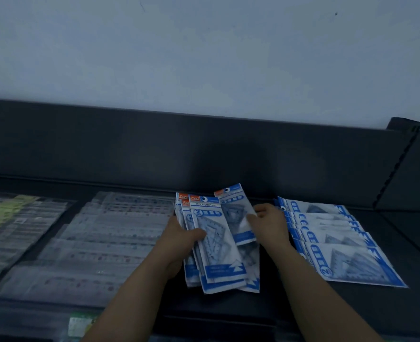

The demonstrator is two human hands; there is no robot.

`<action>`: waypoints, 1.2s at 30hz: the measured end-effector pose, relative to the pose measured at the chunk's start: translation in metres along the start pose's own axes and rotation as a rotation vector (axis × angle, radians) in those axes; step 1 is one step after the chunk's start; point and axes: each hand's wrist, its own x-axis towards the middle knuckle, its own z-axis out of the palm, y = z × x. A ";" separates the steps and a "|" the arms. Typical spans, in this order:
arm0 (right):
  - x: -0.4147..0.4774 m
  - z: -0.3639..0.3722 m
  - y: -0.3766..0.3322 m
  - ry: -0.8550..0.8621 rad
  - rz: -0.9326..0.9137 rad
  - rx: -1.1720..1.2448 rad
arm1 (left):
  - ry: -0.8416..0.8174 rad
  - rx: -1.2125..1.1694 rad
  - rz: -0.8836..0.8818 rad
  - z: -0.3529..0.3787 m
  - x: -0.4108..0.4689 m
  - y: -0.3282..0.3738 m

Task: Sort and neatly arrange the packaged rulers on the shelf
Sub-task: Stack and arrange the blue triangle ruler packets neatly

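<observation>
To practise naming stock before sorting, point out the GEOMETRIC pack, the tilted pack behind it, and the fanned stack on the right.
GEOMETRIC pack (216, 248): head view, clear window.
tilted pack (233, 211): head view, upper clear window.
fanned stack (337, 239): head view, a middle pack.

Glossy clear-plastic ruler packs (214, 243) with paper cards lie on a matt dark shelf (327, 307).

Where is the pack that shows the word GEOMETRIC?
The GEOMETRIC pack lies mid-shelf in the head view, atop the bunch gripped by the left hand, just left of the tilted pack held by the right hand.
</observation>
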 end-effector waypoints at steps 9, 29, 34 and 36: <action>-0.024 -0.023 -0.019 -0.115 0.122 0.531 | 0.059 -0.202 0.014 0.004 -0.002 0.005; -0.056 -0.123 -0.015 -0.507 -0.181 -0.024 | -0.090 -0.332 0.237 0.081 -0.049 0.028; -0.040 -0.207 -0.008 -0.602 -0.237 -0.469 | -0.168 0.039 0.264 0.115 -0.052 0.040; -0.028 -0.229 -0.001 -0.614 -0.241 -0.601 | -0.247 0.163 0.231 0.140 -0.056 0.039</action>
